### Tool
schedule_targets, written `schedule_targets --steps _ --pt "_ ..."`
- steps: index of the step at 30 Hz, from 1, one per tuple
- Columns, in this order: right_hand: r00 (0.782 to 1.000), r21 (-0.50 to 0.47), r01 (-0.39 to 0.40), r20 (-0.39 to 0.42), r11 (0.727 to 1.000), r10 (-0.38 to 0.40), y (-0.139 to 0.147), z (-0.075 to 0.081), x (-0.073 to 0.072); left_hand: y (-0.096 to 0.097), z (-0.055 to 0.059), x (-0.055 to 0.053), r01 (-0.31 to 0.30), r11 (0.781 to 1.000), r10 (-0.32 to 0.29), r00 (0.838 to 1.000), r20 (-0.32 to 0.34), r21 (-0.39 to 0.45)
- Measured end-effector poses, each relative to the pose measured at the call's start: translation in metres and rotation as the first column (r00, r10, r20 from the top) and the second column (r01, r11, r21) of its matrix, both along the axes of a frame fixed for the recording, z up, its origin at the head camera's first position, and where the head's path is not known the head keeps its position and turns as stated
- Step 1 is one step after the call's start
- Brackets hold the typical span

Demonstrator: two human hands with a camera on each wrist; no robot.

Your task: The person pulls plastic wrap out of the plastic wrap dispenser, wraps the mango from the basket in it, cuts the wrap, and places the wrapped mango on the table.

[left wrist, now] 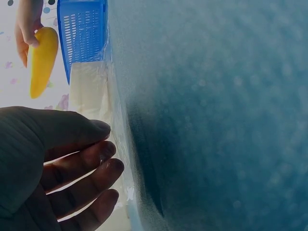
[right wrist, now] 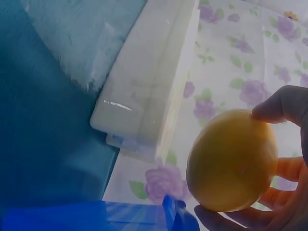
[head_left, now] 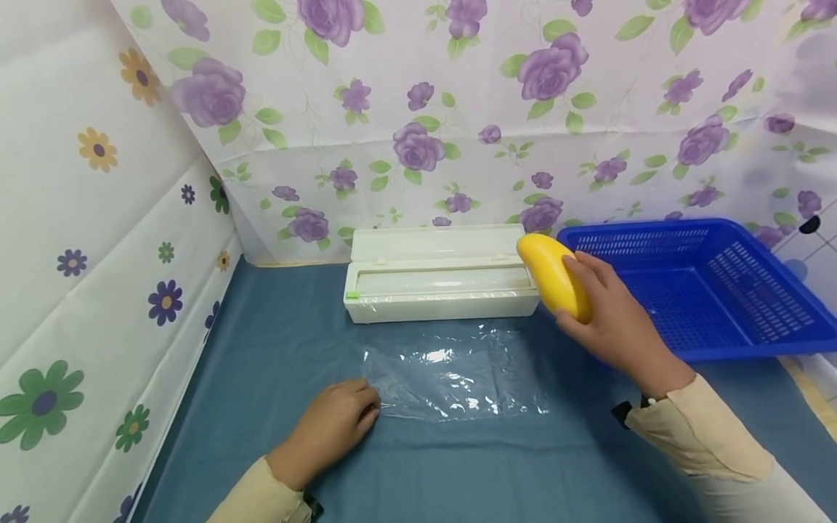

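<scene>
A yellow mango [head_left: 554, 277] is in my right hand [head_left: 611, 319], raised in front of the blue basket. The right wrist view shows the thumb and fingers around the sides of the mango [right wrist: 232, 161]. My left hand [head_left: 333, 425] rests on the cloth at the near left corner of a clear sheet of plastic film [head_left: 451, 374]. Its fingers [left wrist: 86, 187] are loosely bent, with the thumb close to the index finger and the tips right at the film's edge. Behind the sheet stands a white cling film box [head_left: 441, 306], its lid raised and a roll inside.
The blue plastic basket [head_left: 693, 290] stands at the right, partly behind my right hand. A blue-green cloth [head_left: 261, 363] covers the table. Flower-patterned sheeting [head_left: 418, 87] hangs at the back, with more of it along the left side.
</scene>
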State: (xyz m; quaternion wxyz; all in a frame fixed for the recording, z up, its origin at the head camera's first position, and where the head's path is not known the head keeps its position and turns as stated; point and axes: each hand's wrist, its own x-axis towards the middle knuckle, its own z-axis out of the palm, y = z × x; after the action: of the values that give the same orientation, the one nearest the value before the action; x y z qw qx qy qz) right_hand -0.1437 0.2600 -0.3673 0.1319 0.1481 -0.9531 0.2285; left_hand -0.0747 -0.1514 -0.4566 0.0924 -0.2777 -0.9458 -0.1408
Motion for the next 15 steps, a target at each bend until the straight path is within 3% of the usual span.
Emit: schedule_targets --steps 8,15 --pt "0.993 0.011 -0.113 -0.039 0.994 0.114 -0.012 -0.012 -0.001 0.0 0.001 -0.001 -0.004 1.0 0.004 1.0 0.014 0.0" --pt "0.978 0.015 -0.206 -0.016 0.979 0.206 -0.031 -0.024 0.0 -0.002 -0.001 -0.001 -0.009 1.0 0.009 1.0 0.013 -0.008"
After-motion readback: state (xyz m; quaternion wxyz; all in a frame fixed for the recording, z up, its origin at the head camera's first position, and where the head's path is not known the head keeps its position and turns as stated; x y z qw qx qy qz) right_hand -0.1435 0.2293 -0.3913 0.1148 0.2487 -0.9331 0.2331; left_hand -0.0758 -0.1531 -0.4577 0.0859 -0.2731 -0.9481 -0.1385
